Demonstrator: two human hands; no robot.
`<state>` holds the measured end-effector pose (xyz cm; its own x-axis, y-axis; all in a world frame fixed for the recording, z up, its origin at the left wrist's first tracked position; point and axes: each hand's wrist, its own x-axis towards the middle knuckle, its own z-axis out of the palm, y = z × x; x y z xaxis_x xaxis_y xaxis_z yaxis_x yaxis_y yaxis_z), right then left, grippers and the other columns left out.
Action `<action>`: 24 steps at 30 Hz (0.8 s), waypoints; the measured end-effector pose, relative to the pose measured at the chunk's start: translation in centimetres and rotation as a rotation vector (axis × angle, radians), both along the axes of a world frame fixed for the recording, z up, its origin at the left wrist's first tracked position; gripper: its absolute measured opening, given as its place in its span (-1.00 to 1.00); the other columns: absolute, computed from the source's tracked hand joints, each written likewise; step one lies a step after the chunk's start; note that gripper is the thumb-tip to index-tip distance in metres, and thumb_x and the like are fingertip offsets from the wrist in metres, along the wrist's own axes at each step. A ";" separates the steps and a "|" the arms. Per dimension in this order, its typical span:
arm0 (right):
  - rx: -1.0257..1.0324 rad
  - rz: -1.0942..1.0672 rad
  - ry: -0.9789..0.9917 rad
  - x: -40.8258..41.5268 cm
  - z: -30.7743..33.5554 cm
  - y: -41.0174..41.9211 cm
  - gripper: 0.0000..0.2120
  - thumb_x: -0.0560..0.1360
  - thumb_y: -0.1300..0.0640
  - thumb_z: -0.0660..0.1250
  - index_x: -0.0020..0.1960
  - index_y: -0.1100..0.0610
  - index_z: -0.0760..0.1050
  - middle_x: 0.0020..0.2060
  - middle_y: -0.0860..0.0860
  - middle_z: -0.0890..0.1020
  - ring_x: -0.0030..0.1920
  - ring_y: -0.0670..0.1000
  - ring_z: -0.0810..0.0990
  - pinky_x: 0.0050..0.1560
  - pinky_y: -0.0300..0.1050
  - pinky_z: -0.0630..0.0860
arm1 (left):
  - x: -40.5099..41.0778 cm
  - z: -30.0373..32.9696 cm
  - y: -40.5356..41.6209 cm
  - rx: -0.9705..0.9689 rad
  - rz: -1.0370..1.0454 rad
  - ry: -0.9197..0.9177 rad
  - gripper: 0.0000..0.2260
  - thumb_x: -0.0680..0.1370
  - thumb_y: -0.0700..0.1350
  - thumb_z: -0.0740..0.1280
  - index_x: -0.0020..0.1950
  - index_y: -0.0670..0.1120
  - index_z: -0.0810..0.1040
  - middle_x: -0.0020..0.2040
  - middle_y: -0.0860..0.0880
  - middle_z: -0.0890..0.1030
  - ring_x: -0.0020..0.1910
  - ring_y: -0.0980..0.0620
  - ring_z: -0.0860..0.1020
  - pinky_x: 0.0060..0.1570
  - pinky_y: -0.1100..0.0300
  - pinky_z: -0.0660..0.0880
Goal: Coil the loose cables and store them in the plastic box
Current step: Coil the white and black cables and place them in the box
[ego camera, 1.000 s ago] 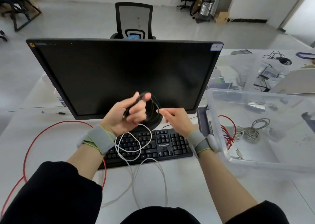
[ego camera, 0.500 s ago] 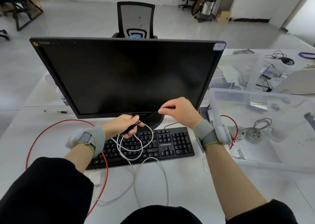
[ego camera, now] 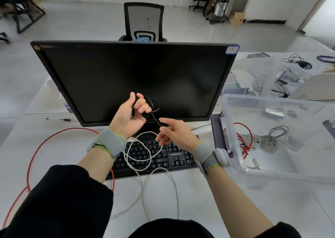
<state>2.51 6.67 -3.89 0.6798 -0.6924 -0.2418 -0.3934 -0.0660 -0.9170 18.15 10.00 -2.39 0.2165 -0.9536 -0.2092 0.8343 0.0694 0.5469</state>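
Desk: white, under both hands.
Plastic box: clear, right of the right hand, grey and red coils inside.
Left hand: grip clenched on black cable loops.
Right hand: just beside, pinching the cable's trailing end.

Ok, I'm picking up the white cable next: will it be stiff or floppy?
Probably floppy: the white cable lies in loose loops across the keyboard. Likely light, being thin. It crosses itself, so the loops may snag when lifted.
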 end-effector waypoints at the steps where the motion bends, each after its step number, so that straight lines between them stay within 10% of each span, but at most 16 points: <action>1: 0.006 -0.005 -0.031 0.0 0.2 0.4 -0.74 0.61 0.26 0.13 0.29 0.19 0.34 -0.35 0.03 0.62 -0.46 -0.09 0.58 -0.37 -0.33 0.49 | 0.1 -0.4 0.1 0.024 0.047 0.022 -0.70 0.67 0.01 0.02 -0.17 -0.08 0.37 -0.53 0.08 0.27 -0.57 0.13 0.26 -0.42 0.31 0.32; 6: -0.098 0.099 -0.062 0.4 1.3 1.3 -0.86 0.57 0.24 0.20 -0.16 0.11 0.34 -0.40 0.01 0.62 -0.45 -0.02 0.59 -0.42 -0.36 0.37 | -0.4 -1.5 -0.1 0.089 0.136 0.094 -0.70 0.67 0.00 0.02 -0.18 -0.09 0.36 -0.54 0.07 0.30 -0.59 0.13 0.28 -0.33 0.27 0.27; 12: 0.332 0.060 -0.569 -0.6 1.9 0.3 -0.85 0.54 0.41 0.20 0.03 0.23 0.45 -0.12 0.15 0.66 -0.18 0.00 0.65 -0.23 -0.26 0.48 | -0.4 -1.1 0.5 0.087 0.085 0.137 -0.70 0.67 0.00 0.04 -0.17 -0.10 0.37 -0.53 0.07 0.29 -0.58 0.13 0.28 -0.31 0.27 0.28; 24: 0.322 -0.458 -0.608 -1.1 0.9 -0.7 -0.75 0.60 0.17 0.18 -0.18 0.18 0.55 -0.36 0.00 0.43 -0.31 -0.09 0.39 -0.28 -0.25 0.36 | -0.8 0.3 1.4 0.048 -0.004 0.118 -0.61 0.65 0.06 0.06 -0.33 -0.06 0.36 -0.65 0.06 0.17 -0.69 0.10 0.16 -0.60 0.34 0.15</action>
<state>1.39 5.98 -3.03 0.4236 -0.8922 -0.1566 0.2535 0.2827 -0.9251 17.34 11.45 -2.08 0.1838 -0.9426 -0.2788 0.8931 0.0417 0.4479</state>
